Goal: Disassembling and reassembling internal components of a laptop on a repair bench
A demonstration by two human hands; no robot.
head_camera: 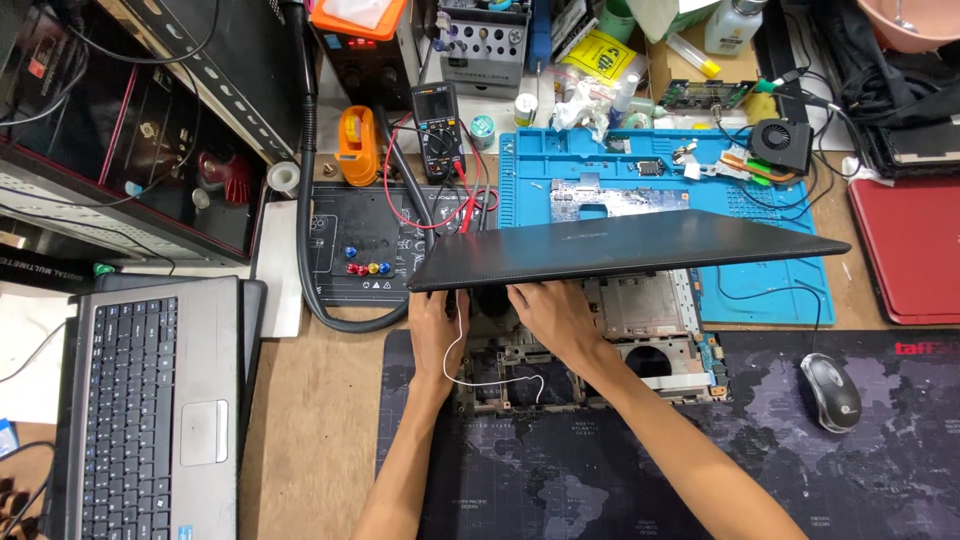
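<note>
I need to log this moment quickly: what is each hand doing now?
Left hand: on the black laptop lid, near a white wire; grip cannot be told.
Right hand: under the lid's edge; grip cannot be told.

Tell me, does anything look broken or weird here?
Yes. The laptop base under both hands lies stripped open, with no keyboard, its frame and boards bare. A loose white wire curls over it. Its dark lid sits tilted above.

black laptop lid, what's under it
Under the black laptop lid lies a stripped laptop base frame with a loose white wire. Both hands, left and right, reach beneath its front edge; their fingertips and the hinge area are covered.
</note>
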